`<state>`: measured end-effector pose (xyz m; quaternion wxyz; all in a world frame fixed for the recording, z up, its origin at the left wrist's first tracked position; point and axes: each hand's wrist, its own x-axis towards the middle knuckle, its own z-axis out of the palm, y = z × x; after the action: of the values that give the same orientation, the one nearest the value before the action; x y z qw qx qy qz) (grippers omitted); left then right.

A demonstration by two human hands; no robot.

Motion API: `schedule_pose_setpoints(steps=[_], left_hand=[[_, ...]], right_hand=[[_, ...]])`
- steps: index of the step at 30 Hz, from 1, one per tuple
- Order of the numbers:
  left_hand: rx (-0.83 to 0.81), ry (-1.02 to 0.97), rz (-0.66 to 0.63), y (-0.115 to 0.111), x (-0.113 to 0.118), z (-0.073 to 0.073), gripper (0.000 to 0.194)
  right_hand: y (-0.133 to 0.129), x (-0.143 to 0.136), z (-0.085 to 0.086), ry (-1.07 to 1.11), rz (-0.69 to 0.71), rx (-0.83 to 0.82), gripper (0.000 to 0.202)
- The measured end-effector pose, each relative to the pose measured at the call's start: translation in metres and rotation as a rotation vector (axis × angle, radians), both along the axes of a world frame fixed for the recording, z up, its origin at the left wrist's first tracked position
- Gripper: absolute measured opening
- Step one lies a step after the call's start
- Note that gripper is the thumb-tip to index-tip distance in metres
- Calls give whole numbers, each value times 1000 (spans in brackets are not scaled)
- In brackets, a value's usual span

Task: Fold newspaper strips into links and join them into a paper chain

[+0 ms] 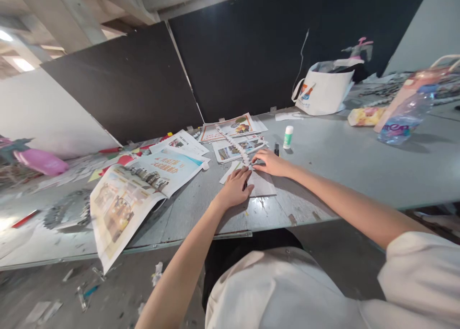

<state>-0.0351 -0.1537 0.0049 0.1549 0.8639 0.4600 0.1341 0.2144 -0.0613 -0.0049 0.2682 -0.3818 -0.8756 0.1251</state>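
Observation:
A white zigzag chain of folded paper (240, 149) runs across printed sheets toward me. At its near end, my left hand (235, 187) rests low with curled fingers closed on the chain; a small dark thing under its thumb is mostly hidden. My right hand (272, 164) comes in from the other side, thumb and fingertips pinching the same end. Beneath both hands lies a pale printed sheet (265, 185). Just beyond the right hand stand a glue stick (288, 138) with a white cap and a small black object (276, 149).
An open colour magazine (168, 170) hangs over the table's front edge at left. Printed pages (230, 127) lie at the back. Rightward stand a white bag (323, 91), a plastic bottle (408, 118) and a yellow packet (365, 116). A black partition (251, 51) rises behind.

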Motion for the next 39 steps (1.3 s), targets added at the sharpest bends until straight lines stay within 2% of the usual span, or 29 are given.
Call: schedule_pose_setpoints(steps=[5,9,12,14,17,20,24,29,39], left_hand=[[-17,-15,16,-1,-1,0,71],[-19,-83,50,2,-2,-6,80],[-32,-122,55,6,-2,-10,83],[-40,-140,51,7,-2,-12,83],[-46,-151,51,7,-2,-12,83],[-47,-151,54,6,-2,-11,84],[-41,-147,53,7,-1,-11,82],[-54,-137,41,9,-2,-13,87],[-20,-129,44,9,-1,-14,80]], right_hand=[[-12,-1,17,-99,-11,19,26],[-43,-11,25,-222,6,83,43],[-64,-22,15,-222,5,133,61],[-68,-25,5,-248,-17,135,71],[-63,-26,-6,-289,-49,70,80],[-56,-26,-8,-310,-72,-34,86],[-60,-26,-3,-300,-76,-106,87],[-83,-26,7,-298,-47,-184,80],[-125,-22,4,-276,-92,-152,78]])
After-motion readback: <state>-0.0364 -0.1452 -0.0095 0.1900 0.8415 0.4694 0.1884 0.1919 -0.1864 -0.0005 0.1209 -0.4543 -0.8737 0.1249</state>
